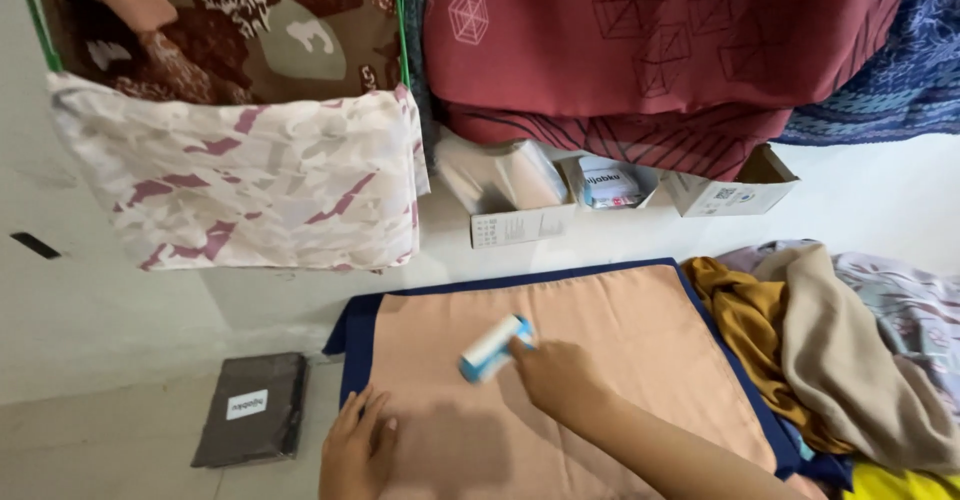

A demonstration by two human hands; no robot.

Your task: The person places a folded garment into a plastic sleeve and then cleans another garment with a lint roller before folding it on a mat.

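Note:
A peach cloth (pixel 620 340) lies flat on a dark blue cloth (pixel 355 335) on the floor. My right hand (pixel 560 375) grips a small blue and white lint roller (pixel 492 350), whose roll rests on the peach cloth near its middle. My left hand (pixel 357 445) lies flat with fingers spread on the cloth's near left corner, holding nothing.
A pile of mustard, beige and patterned fabrics (pixel 840 350) sits to the right. A dark grey packet (pixel 252 410) lies on the floor at left. Open cardboard boxes (pixel 520 205) stand by the wall. Camouflage-print cloths (pixel 240 175) and maroon fabric (pixel 650 40) hang above.

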